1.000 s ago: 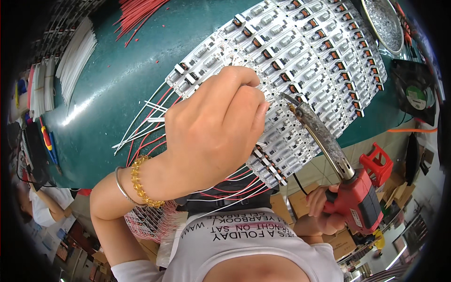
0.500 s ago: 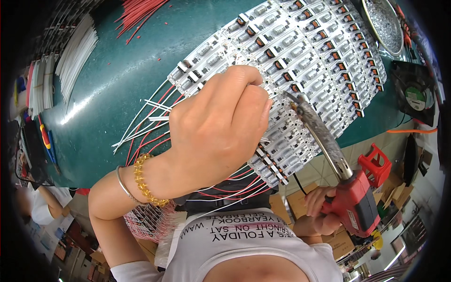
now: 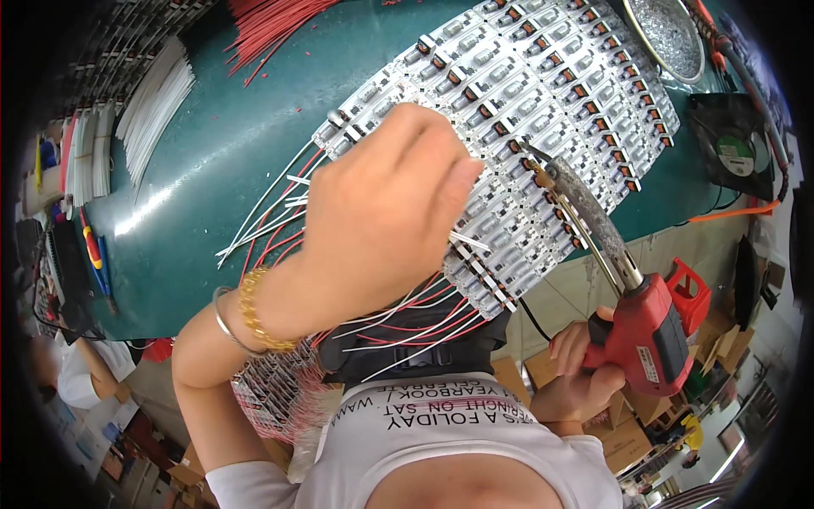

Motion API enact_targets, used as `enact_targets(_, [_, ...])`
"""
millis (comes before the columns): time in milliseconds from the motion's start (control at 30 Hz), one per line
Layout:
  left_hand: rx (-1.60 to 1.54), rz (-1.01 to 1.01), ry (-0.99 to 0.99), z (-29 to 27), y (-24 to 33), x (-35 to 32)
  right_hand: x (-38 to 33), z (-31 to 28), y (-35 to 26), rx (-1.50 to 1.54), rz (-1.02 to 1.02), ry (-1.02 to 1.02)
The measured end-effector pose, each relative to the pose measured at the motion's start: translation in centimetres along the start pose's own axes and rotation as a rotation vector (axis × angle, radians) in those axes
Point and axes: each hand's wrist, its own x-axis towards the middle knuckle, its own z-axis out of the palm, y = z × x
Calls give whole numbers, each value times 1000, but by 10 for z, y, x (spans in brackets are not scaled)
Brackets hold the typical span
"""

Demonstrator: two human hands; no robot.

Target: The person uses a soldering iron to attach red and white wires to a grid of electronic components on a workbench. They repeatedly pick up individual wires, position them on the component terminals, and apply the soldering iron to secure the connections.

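My left hand [image 3: 386,199] is closed above a panel of silvery circuit boards [image 3: 543,85]. Its fingertips are tucked from sight. Short white wires [image 3: 469,241] stick out from under it, and I read them as held in its fingers. In my right hand [image 3: 589,373] is the handle of a red-and-black soldering gun [image 3: 649,339]. The gun's dark bent tip sits over the panel, right of my left hand; whether it touches cannot be told. Red and white wires [image 3: 275,220] trail from the panel's left edge, with more along its near edge.
Bundles of red wires [image 3: 271,30] and white wires [image 3: 157,110] lie on the green table [image 3: 229,144]. Farther right are a round metal bowl [image 3: 670,38] and a black fan [image 3: 733,157]. At the left lies a red-and-yellow screwdriver [image 3: 91,246]. A person [image 3: 93,365] is beyond the table's left side.
The whole view has shifted slightly. My left hand has drawn a little left over the panel, while the soldering gun's tip has edged away from its fingers.
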Motion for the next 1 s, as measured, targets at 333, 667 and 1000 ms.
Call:
enact_targets(333, [-418, -122, -468, -47, -17, 11, -10, -8, 3, 71, -55, -37])
enact_targets(667, [253, 77, 11, -40, 13, -5, -13, -13, 4, 135, -60, 5])
enact_targets(1000, [336, 156, -26, 13, 13, -1, -16, -11, 2, 54, 1, 69])
